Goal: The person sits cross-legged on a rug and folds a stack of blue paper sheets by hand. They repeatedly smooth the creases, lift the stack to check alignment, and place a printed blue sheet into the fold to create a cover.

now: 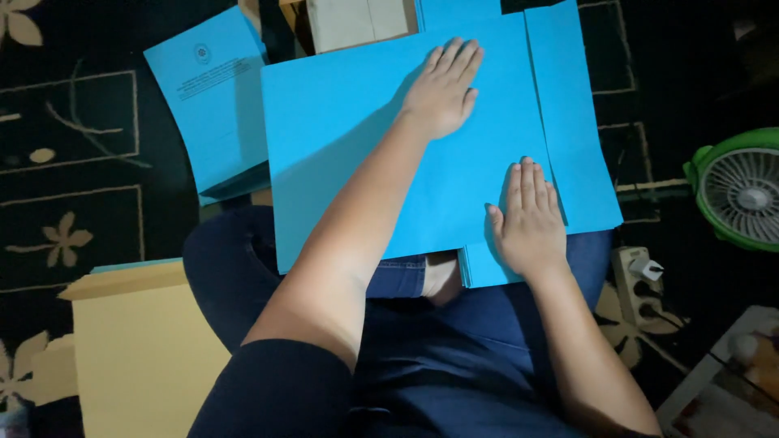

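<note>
A large bright blue sheet of paper (349,138) lies across my lap, over other blue sheets (580,146) that stick out to the right and below. My left hand (442,89) lies flat on the upper part of the sheet, fingers stretched toward the far edge. My right hand (527,223) presses flat on the sheet's lower right, beside a vertical edge or fold line. Neither hand grips anything. I sit cross-legged in dark blue jeans (243,268).
A printed blue sheet (211,105) lies on the dark patterned carpet (73,162) at the upper left. A tan cardboard box (138,349) stands at the lower left, another box (349,20) at the top. A green fan (742,191) and a power strip (637,284) are at the right.
</note>
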